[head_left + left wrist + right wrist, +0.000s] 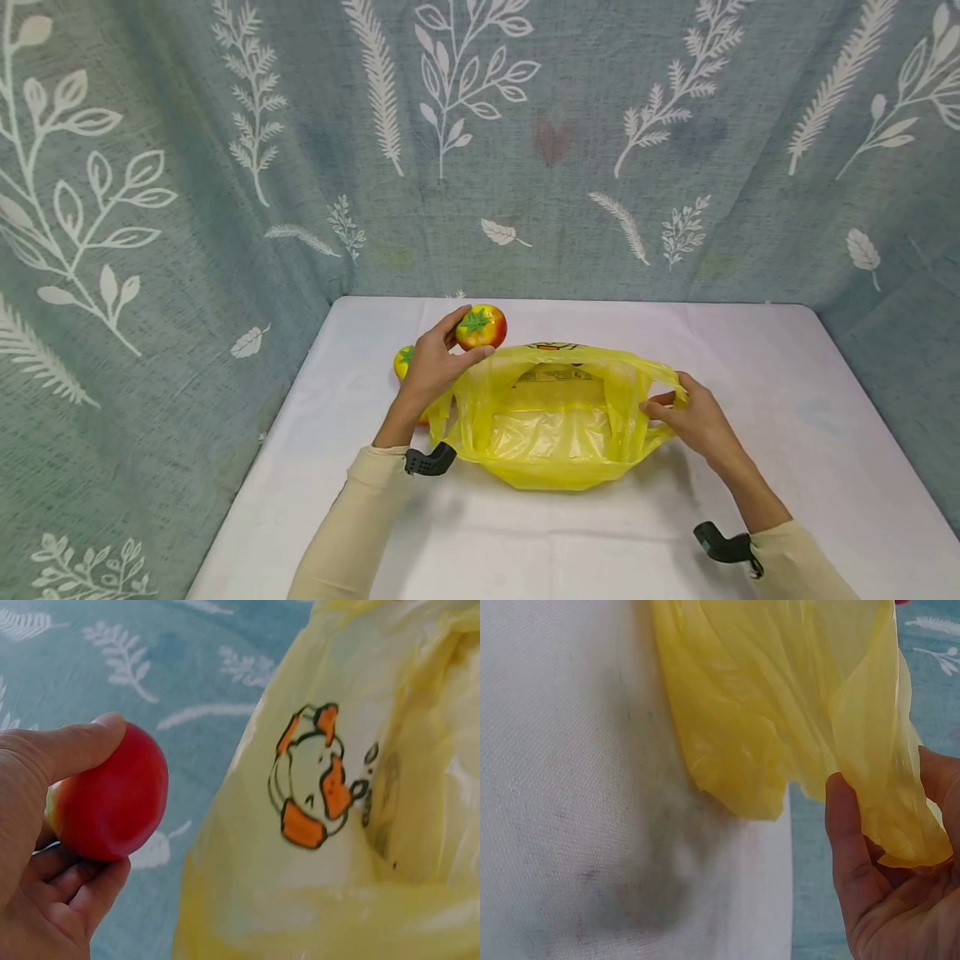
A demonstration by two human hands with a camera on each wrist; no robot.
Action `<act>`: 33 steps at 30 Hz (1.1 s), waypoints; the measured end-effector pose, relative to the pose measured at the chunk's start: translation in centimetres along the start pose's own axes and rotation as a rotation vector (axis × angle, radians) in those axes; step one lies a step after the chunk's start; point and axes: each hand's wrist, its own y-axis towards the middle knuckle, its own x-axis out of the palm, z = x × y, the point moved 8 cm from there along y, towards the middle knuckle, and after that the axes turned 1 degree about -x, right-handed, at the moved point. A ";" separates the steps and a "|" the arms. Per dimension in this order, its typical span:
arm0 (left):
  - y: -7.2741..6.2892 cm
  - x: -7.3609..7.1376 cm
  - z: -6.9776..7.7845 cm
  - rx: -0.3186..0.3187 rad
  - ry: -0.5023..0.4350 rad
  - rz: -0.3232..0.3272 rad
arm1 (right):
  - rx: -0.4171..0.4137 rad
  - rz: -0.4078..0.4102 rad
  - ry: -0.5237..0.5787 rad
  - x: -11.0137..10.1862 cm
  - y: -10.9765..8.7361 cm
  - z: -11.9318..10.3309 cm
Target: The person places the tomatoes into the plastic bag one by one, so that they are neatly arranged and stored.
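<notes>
In my left hand (435, 362) I hold a red and yellow tomato (483, 327) with a green star-shaped top, pinched between thumb and fingers. It is above the left rim of a yellow plastic bag (551, 475), outside its mouth. The left wrist view shows the tomato's smooth red underside (120, 795) and a duck print (311, 776) on the bag. My right hand (693, 417) grips the bag's right handle, thumb and fingers around the thin plastic (907, 844). The bag's mouth gapes towards me, and I see nothing inside it.
Behind my left wrist lies another tomato (402, 360), partly hidden, and a sliver of something red-orange (423, 418) shows below it. A white cloth covers the table (750, 358). Blue-green curtains (555, 208) with white leaf patterns stand at the back and sides.
</notes>
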 end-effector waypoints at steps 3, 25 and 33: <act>0.3 1.2 0.6 0.035 -0.017 -0.035 | -0.005 0.001 0.000 0.0 0.0 -0.2; 0.5 9.4 3.1 0.130 -0.037 -0.282 | 0.011 0.009 0.004 0.1 0.0 -0.4; -0.2 11.7 3.4 0.142 0.010 -0.396 | 0.031 0.008 0.009 0.0 0.0 -0.2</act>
